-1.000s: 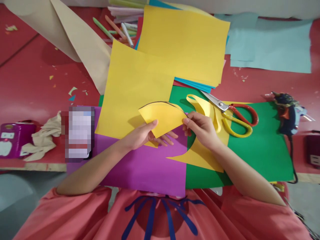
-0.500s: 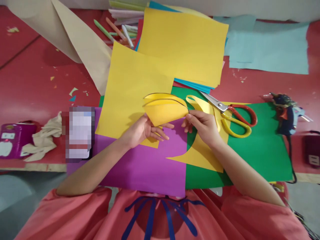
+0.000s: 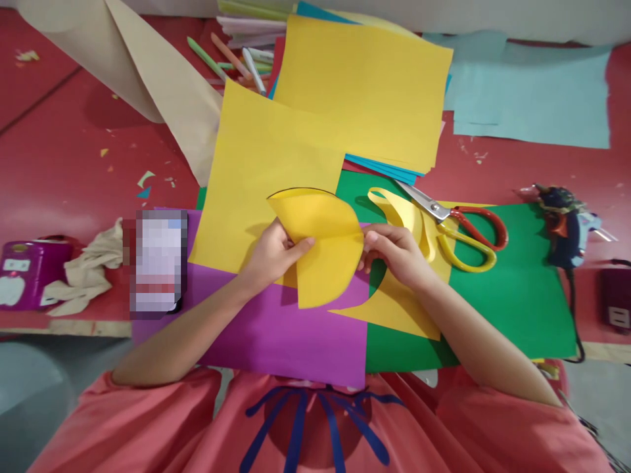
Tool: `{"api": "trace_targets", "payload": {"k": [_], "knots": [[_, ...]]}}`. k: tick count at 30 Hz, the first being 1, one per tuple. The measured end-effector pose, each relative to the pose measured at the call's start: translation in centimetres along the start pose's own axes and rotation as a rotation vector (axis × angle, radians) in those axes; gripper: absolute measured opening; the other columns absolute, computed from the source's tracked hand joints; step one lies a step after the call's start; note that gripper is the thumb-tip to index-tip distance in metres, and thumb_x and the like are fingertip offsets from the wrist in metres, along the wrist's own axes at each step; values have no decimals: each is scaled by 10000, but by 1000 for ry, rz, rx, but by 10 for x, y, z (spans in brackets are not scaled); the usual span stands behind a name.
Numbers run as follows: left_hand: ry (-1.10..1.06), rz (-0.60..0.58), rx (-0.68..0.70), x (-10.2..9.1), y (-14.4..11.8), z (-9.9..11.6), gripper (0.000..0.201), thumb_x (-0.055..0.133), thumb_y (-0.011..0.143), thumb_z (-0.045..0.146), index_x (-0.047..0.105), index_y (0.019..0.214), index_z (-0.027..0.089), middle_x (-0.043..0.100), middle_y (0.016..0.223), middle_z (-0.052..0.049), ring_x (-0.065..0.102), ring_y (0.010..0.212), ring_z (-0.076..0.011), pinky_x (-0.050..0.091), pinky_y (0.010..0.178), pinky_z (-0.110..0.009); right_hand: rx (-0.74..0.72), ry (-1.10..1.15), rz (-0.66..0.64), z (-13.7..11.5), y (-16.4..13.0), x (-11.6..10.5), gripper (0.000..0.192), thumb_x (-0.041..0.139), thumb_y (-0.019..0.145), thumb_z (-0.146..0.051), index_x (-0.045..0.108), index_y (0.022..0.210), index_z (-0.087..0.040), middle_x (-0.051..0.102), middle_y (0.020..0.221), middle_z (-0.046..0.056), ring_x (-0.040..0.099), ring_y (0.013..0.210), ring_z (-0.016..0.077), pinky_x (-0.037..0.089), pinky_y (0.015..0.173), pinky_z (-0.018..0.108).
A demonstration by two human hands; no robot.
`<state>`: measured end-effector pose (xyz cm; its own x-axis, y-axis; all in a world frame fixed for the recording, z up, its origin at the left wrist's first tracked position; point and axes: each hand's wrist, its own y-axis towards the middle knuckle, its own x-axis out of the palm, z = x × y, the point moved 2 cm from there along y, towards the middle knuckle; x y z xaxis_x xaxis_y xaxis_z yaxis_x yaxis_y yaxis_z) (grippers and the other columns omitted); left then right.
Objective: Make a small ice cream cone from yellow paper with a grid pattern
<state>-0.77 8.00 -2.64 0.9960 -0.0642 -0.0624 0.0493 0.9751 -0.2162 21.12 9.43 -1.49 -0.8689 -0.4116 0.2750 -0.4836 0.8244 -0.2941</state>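
Head camera shows both hands pinching a yellow paper cutout (image 3: 323, 243) above the purple sheet (image 3: 276, 328): left hand (image 3: 273, 253) clamped on its left edge, right hand (image 3: 397, 253) on its right. Scissors (image 3: 458, 223) lie nearby.

Bare left hand (image 3: 269, 253) and right hand (image 3: 397, 253), no rings, no watch. Forearms uncovered below the fingers. Coral-pink garment (image 3: 148, 427) with loose short sleeves. Dark blue line pattern (image 3: 315, 420) on its front, nearest the camera.
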Motion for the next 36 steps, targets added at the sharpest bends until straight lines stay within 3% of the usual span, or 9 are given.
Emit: {"api": "trace_targets", "payload": {"k": [4,9,13,17,22,24,27,30,36], "knots": [[-64,9,67,-2,-1,3,460,758,748,348,540,1124,199,689,1153,-90,656,1095,-270,544,908,-356,79,-26,-72,1,1,1,210,665,861,-355,648,782,-160,705,584,16,643,471,115,507,444,197],[-217,-47,-18,-3,0,0,459,677,825,371,506,1235,252,684,1145,-66,680,1045,-284,577,837,-379,115,-90,-143,5,1,0,242,687,838,-327,605,697,-150,662,546,-1,539,391,60,361,350,156],[-204,1,44,-4,2,-3,574,696,806,387,428,1307,307,672,1127,-47,655,1094,-253,559,869,-362,62,7,33,2,1,-3,264,716,803,-324,538,679,-173,624,555,-37,510,366,50,270,305,151],[-72,25,191,-3,-2,-1,733,745,764,421,321,1358,347,574,1301,-77,607,1153,-215,553,867,-299,46,98,163,0,3,-5,289,722,791,-327,493,680,-189,584,536,-63,491,354,47,226,299,152],[12,-177,313,0,-7,-1,829,793,688,494,318,1354,360,282,1560,-99,525,1268,-278,533,963,-395,11,94,237,3,3,-7,316,726,787,-361,482,673,-195,562,505,-70,456,338,42,232,311,158],[59,-275,325,2,-8,-2,886,801,673,499,309,1392,342,236,1582,-102,434,1354,-314,477,1042,-439,-4,48,251,3,2,-7,329,721,796,-384,479,673,-197,563,503,-69,453,332,43,233,308,160],[138,-310,320,2,-8,-3,951,805,675,472,272,1445,304,228,1585,-130,363,1401,-338,403,1106,-484,-38,-21,249,2,1,-5,357,711,810,-405,464,657,-197,544,488,-72,443,330,40,244,314,164],[224,-283,319,1,-8,-1,842,772,724,408,337,1432,276,254,1580,-128,309,1432,-337,318,1158,-500,-62,-65,215,-1,-1,-2,365,696,827,-419,459,657,-200,515,472,-76,432,338,40,246,325,167],[243,-278,258,-5,-10,6,571,640,820,319,485,1370,306,264,1595,-23,209,1479,-290,198,1216,-444,-46,-123,187,-2,-3,-1,384,706,801,-481,469,675,-206,539,501,-60,456,361,54,254,334,180]]}}
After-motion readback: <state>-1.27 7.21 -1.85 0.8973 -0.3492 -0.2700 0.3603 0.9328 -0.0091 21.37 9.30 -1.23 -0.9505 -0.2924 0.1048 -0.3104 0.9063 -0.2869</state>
